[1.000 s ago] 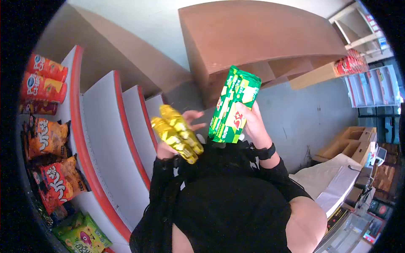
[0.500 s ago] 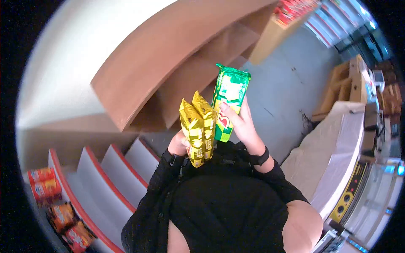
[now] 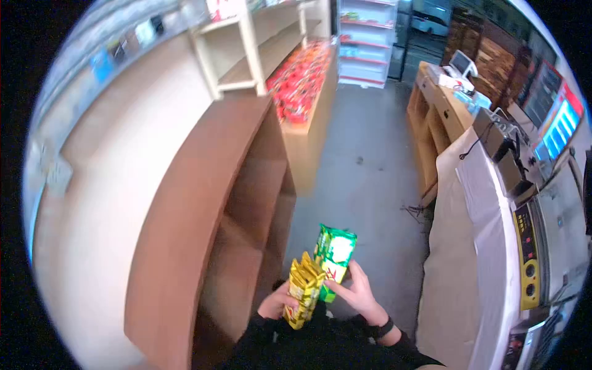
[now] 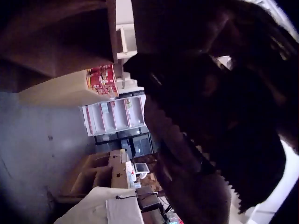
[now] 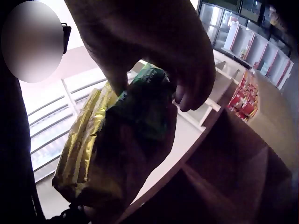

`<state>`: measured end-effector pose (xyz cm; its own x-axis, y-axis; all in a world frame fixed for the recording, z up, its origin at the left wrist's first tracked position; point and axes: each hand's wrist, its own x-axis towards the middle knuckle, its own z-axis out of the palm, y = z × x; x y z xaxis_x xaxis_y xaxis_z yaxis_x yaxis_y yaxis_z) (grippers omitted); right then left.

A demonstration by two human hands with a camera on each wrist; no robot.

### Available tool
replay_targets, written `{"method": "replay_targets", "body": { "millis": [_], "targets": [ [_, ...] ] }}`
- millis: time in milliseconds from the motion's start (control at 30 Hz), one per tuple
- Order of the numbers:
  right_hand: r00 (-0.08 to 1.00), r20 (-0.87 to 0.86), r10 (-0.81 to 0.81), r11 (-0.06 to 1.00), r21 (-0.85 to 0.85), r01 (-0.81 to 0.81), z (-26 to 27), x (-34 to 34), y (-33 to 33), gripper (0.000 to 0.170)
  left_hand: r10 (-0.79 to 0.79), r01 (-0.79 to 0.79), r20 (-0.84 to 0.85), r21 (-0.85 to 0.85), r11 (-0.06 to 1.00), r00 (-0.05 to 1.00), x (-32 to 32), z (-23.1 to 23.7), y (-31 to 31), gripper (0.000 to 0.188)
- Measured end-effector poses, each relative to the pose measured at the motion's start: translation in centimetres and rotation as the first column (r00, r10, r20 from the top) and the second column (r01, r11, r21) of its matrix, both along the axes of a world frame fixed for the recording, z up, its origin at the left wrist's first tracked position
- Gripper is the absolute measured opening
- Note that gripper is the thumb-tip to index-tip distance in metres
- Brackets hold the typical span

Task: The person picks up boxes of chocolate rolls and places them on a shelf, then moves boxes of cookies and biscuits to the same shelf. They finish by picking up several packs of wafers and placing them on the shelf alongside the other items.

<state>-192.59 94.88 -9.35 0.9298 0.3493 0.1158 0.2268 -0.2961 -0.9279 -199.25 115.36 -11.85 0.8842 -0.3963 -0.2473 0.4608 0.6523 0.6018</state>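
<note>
Two gold-yellow snack packets (image 3: pixel 304 290) stand side by side in my left hand (image 3: pixel 276 303), which grips them from the left with the thumb across the front. My right hand (image 3: pixel 361 296) holds a green snack packet (image 3: pixel 338 250) just behind and right of the gold ones, its thumb reaching over the green front to the gold edge. In the right wrist view the gold packets (image 5: pixel 81 144) lie against the shaded green packet (image 5: pixel 145 102), with the right hand (image 5: pixel 154 37) above. A dark serrated wrapper edge (image 4: pixel 201 151) fills much of the left wrist view.
On the left runs a brown shelf unit (image 3: pixel 197 185), then a wooden stand of red packages (image 3: pixel 300 80). A grey floor aisle (image 3: pixel 364 142) leads to a white rack (image 3: pixel 364 52). To the right are a cloth-covered counter (image 3: pixel 459 259) and a wooden desk (image 3: pixel 441 102).
The view has swung from the snack shelves at left towards the aisle. The gold packets, first apart from the green one, have come together with it, now overlapping its lower left.
</note>
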Motion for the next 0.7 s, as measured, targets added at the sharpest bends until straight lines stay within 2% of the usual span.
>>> {"method": "replay_targets", "body": {
  "millis": [33, 100, 167, 233, 267, 400, 433, 500, 567, 600, 633, 700],
  "targets": [
    [0.997, -0.077, -0.024, 1.000, -0.007, 0.024, 0.1, 1.4, -0.4, 0.050, -0.046, 0.046, -0.017, 0.028, 0.999, 0.999, 2.1, -0.4, 0.3, 0.083],
    [0.993, -0.082, -0.084, 0.995, 0.051, 0.088, -0.2, 5.5, -0.8, 0.048, -0.164, 0.164, 0.001, 0.044, 0.986, 0.986, 7.7, -0.1, 0.5, 0.080],
    [0.989, -0.083, -0.123, 0.988, 0.083, 0.130, 0.2, 9.4, -0.6, 0.045, -0.194, 0.192, 0.032, 0.077, 0.978, 0.980, 12.4, -0.6, 1.1, 0.077],
    [0.951, -0.281, -0.131, 0.921, 0.320, 0.222, 1.7, 12.6, -0.9, 0.041, -0.240, 0.236, 0.101, 0.048, 0.971, 0.966, 16.5, 0.0, 0.7, 0.078],
    [0.945, -0.308, -0.110, 0.908, 0.356, 0.222, 1.2, 14.5, -0.9, 0.039, -0.224, 0.219, 0.112, 0.054, 0.974, 0.968, 18.6, 0.6, 0.8, 0.079],
    [0.964, -0.216, -0.157, 0.874, 0.424, 0.237, 2.0, 22.3, -0.5, 0.039, -0.321, 0.318, 0.185, 0.048, 0.947, 0.929, 28.4, 0.4, 1.7, 0.082],
    [0.974, -0.148, -0.172, 0.831, 0.509, 0.224, 1.6, 23.4, -0.4, 0.038, -0.334, 0.332, 0.171, 0.044, 0.942, 0.927, 29.9, 1.0, 1.5, 0.081],
    [0.962, -0.174, -0.212, 0.803, 0.530, 0.273, 1.7, 26.2, -0.7, 0.039, -0.358, 0.358, 0.147, 0.032, 0.933, 0.922, 34.0, 1.5, 1.1, 0.081],
    [0.947, -0.198, -0.252, 0.776, 0.544, 0.320, 0.8, 28.8, -1.3, 0.040, -0.493, 0.478, 0.097, 0.146, 0.866, 0.865, 38.0, 2.0, 0.5, 0.081],
    [0.937, -0.209, -0.279, 0.753, 0.559, 0.349, 0.3, 30.3, -1.8, 0.041, -0.496, 0.483, 0.075, 0.138, 0.864, 0.865, 39.3, 3.1, -0.1, 0.079],
    [0.936, -0.203, -0.287, 0.748, 0.563, 0.352, -0.2, 31.7, -2.2, 0.041, -0.504, 0.490, 0.081, 0.145, 0.859, 0.860, 41.1, 3.4, -0.8, 0.079],
    [0.897, -0.283, -0.339, 0.722, 0.534, 0.441, -1.0, 34.0, -3.6, 0.041, -0.609, 0.581, 0.173, 0.187, 0.792, 0.774, 44.2, 3.3, -2.7, 0.077]
  ]
}}
